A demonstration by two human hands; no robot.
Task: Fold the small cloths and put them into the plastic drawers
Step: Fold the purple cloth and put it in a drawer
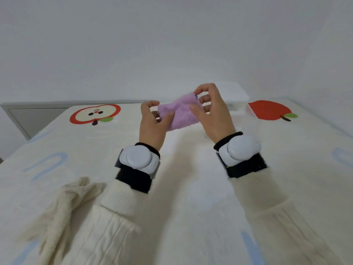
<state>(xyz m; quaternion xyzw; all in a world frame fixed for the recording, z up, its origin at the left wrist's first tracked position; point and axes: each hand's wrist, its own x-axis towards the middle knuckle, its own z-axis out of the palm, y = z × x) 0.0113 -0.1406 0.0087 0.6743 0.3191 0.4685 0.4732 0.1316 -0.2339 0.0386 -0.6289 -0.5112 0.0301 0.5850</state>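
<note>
A small fluffy purple cloth [181, 111] is held up above the bed between both hands. My left hand [152, 125] pinches its lower left edge with thumb and fingers. My right hand [214, 113] grips its upper right corner between thumb and fingertips. The cloth looks folded over, with a crease across its middle. Behind my right hand stands a white translucent plastic drawer unit [236, 100], partly hidden by the hand. Both wrists carry white round devices on black straps.
The bed is covered by a cream blanket [191, 188] printed with a sliced apple [95, 113] and a red apple [269, 109]. A cream knitted cloth [63, 205] lies crumpled at the near left. A grey headboard [36, 115] and a white wall stand behind.
</note>
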